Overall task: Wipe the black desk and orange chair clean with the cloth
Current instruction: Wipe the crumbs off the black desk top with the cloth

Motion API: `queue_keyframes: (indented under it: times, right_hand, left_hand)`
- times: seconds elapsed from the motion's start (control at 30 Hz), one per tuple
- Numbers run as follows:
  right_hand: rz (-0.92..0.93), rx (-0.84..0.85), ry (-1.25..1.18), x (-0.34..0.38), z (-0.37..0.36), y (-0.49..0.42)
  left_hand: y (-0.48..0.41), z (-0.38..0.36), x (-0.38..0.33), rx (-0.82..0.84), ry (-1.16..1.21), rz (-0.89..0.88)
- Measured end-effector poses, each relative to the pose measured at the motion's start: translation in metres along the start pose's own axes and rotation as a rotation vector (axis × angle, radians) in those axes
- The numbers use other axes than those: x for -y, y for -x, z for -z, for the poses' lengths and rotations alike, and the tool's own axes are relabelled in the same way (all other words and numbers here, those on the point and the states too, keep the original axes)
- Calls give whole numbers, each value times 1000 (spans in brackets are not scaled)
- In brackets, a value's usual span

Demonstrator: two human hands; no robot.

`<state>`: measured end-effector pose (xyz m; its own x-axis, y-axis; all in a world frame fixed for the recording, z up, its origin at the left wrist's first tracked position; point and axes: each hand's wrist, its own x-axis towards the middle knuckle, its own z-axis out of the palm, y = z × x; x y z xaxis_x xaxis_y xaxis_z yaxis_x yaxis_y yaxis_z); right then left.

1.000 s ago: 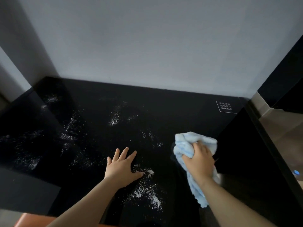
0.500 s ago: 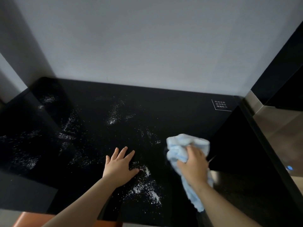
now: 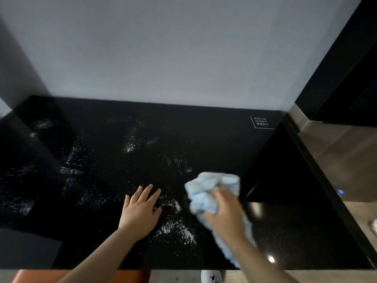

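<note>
The black desk (image 3: 204, 135) fills the middle of the view, with white powder scattered over its left and centre. My right hand (image 3: 224, 215) grips a bunched light blue cloth (image 3: 212, 190) and presses it on the desk right of centre, next to a powder patch (image 3: 175, 227). The cloth's tail hangs under my right forearm. My left hand (image 3: 140, 211) lies flat on the desk with its fingers spread, just left of that patch. A strip of the orange chair (image 3: 40, 276) shows at the bottom left, below the desk's front edge.
A grey wall (image 3: 163, 48) closes the desk at the back. A small white printed label (image 3: 262, 121) sits in the desk's far right corner. A dark cabinet (image 3: 346, 78) and a brown surface (image 3: 342, 152) stand to the right.
My right hand has slid the cloth leftward and nearer, toward the powder patch by my left hand. The left hand has stayed flat in place.
</note>
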<state>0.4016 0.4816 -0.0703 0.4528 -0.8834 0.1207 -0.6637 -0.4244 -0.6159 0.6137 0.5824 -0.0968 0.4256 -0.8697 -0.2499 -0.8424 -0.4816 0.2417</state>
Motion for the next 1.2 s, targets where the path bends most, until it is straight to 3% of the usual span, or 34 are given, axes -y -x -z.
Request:
queue_keyframes:
  times: [0.07,0.13,0.33,0.47,0.53,0.6,0.8,0.87,1.0,1.07,1.2]
  right_hand:
    - [124,140,-34,17,-26,21]
    - [170,153,-20,15,-23,22]
    - [-310,-195,188,-37,14,12]
    - [-108,-271,246,9,-18,34]
    - [24,-174,185,32,-36,42]
    - [39,-88,163,32,-41,39]
    - [-379,-282,301,-9,-3,33]
    - [-328,-216,317,10,-17,42]
    - [78,-138,302,54,-51,64]
    - [115,-161,269,45,-45,56]
    - [-242,-308,295,4,-13,31]
  left_hand:
    - [0,0,0,-10,5,-7]
    - [1,2,0,-2,11,-21]
    - [12,3,3,10,28,-54]
    - [19,-1,1,-14,33,-52]
    - [20,-1,1,-25,32,-57]
    - [20,0,2,-20,36,-64]
    - [26,-1,6,-12,48,-86]
    - [28,-4,6,-28,52,-77]
    - [27,-7,5,-41,52,-69]
    - [27,-7,6,-39,47,-69]
    - [27,-6,8,-15,28,-88]
